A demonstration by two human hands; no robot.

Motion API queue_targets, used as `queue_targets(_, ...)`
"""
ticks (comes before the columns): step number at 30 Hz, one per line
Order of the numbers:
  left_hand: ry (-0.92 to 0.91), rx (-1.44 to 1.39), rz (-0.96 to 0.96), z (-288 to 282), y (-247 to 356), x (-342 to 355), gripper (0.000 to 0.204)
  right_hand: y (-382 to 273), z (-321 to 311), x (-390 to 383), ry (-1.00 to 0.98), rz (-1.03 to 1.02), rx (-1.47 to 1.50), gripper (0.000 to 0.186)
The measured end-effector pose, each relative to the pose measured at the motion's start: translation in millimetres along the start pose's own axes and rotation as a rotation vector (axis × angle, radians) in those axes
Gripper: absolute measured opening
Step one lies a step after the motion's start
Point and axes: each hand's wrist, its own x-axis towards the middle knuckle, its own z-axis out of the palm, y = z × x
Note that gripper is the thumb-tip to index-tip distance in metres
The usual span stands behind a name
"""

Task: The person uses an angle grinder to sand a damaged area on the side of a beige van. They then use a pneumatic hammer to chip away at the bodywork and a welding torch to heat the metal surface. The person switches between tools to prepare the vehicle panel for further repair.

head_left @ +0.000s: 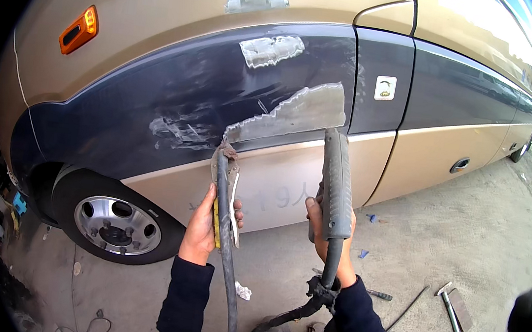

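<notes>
My left hand (200, 229) is closed round a clamp (233, 205) with pale metal and yellow parts. A thick black cable (229, 287) runs up along the clamp to its top end, which overlaps the panel in my sight; whether it touches cannot be told. My right hand (343, 258) grips a grey, ribbed, gun-like tool (336, 181), held upright with a cable leaving its bottom. Beyond the tool's top lies a large sanded bare patch (305, 114) on the dark panel (197, 78) of a bus.
Smaller sanded patches (271, 51) and an orange side lamp (79, 29) are higher up. A front wheel (118, 226) stands at lower left. On the concrete at right lie a hammer-like tool (453, 318), a rod (408, 307) and blue scraps (363, 253). Cables hang before my legs.
</notes>
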Motion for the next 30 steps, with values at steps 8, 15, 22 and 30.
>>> queue_targets(8, 0.003, 0.211, -0.038, 1, -26, -61, 0.056, 56, -76, -62, 0.137, 0.143, -0.119, 0.020)
queue_targets(15, 0.001, 0.376, -0.103, -4, -35, -118, 0.055, 59, -83, -59, 0.141, 0.216, -0.060, 0.016)
queue_targets(22, 0.273, 0.858, 0.329, 13, -43, -147, 0.038, 63, -80, -57, 0.071, 0.108, -0.136, 0.018)
queue_targets(30, -0.273, 1.141, 0.550, 70, -52, -165, 0.031, 66, -68, -53, 0.053, 0.079, -0.059, 0.016)
